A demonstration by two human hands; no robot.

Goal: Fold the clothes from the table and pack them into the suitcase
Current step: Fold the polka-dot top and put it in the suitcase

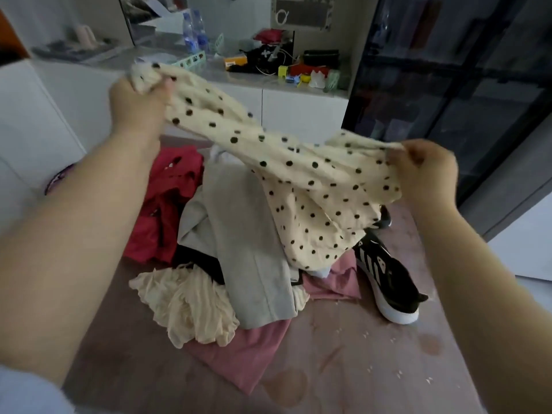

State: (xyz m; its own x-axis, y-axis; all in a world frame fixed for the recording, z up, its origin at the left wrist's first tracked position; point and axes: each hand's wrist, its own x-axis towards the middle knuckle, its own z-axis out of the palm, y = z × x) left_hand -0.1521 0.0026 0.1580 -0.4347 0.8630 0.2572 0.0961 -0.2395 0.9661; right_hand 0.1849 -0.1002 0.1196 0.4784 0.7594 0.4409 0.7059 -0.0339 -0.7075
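We are looking down on a brownish, stained table top [358, 369] with a heap of clothes in the middle of it. A pale grey garment [239, 234] is draped across the top of the heap. A crumpled dark red garment [167, 198] lies to its left, and a crinkled cream garment [185, 306] sits at the near-left edge. A dusty pink garment [245, 354] pokes out underneath toward us. Just beside the heap on the right lies a black sneaker with white stripes and a white sole [385, 279]. Behind the table we see a white counter [298, 112] crowded with small clutter, two clear water bottles with blue labels [195, 31] among it. A dark glass-fronted cabinet [448, 85] stands at the right.

Now the one we care about: a cream fabric garment with black polka dots [298, 180] is up in the air above the heap, strung between both hands. The left hand [137, 100] is raised high at the far left, fingers curled tight around one bunched end. The right hand [424, 171] sits lower on the right, pinching the other end between thumb and curled fingers.

Between the two grips the cloth slopes down from left to right. A loose fold hangs below the right hand and reaches down onto the heap. We see it wrinkled and soft, with dots scattered all over. What kind of garment it is, we cannot tell.
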